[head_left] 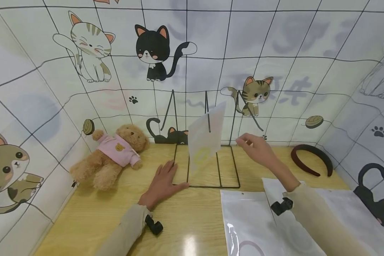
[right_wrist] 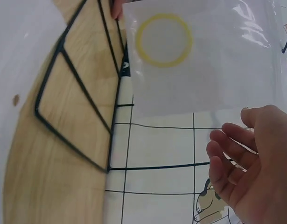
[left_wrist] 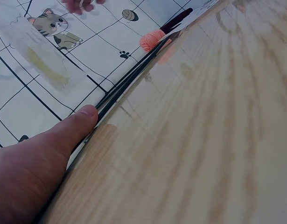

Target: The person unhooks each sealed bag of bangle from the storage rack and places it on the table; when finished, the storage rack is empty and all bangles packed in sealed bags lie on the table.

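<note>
A black wire display rack with hooks stands on the table against the wall. From its middle hook hangs a translucent plastic bag containing a yellow ring. My left hand lies spread at the rack's front left corner, its thumb touching the base wire. Off to the right of the bag, my right hand is raised near the right hook. Its fingers are loosely bent and hold nothing in the right wrist view, with a gap between them and the bag.
A teddy bear in a pink top leans at the left. A dark headband lies at the back right. Flat plastic bags cover the table's front right, one holding a pale pink ring. Cat-patterned cloth lines the walls.
</note>
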The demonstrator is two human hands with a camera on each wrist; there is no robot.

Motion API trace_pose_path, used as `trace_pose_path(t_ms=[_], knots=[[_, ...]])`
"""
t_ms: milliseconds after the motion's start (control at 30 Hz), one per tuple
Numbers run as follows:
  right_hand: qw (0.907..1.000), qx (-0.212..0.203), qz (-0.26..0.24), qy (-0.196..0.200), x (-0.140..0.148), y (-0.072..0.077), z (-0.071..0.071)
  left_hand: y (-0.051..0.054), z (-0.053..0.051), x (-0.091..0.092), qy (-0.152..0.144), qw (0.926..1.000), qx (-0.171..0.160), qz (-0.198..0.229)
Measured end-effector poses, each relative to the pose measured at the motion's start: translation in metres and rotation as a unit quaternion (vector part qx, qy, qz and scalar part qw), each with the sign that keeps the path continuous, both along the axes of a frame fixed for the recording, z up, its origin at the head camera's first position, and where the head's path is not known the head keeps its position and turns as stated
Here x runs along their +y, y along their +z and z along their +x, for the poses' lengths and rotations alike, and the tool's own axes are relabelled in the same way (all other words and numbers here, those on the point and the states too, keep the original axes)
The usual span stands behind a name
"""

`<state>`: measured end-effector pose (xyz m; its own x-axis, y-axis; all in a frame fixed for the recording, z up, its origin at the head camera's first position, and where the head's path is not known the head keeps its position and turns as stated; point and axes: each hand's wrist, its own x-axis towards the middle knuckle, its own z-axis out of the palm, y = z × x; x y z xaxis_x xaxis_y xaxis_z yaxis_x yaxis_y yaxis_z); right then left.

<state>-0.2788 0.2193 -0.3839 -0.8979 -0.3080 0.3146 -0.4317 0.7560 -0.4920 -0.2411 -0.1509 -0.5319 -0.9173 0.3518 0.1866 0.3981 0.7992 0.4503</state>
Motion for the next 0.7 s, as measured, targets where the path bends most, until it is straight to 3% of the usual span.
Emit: trace_pose_path(t_ms=[133, 333, 533, 700], knots=[[0.9978, 0.005, -0.066, 0.002, -0.016, 0.015, -0.020, 0.000, -0.002, 0.000, -0.001, 1.0000, -0.006, -0.005], [0.9858, -0.036, -0.163, -0.010, -0.033, 0.030, -0.037, -0.001, 0.000, -0.001, 0.003, 1.0000, -0.004, -0.008], [0.9661, -0.041, -0.255, 0.013, -0.047, 0.043, -0.041, -0.002, 0.001, 0.000, 0.004, 1.0000, -0.003, -0.005], [0.9568, -0.034, -0.288, 0.026, -0.053, 0.048, -0.037, -0.001, -0.003, 0.000, 0.005, 0.9998, -0.010, -0.018]])
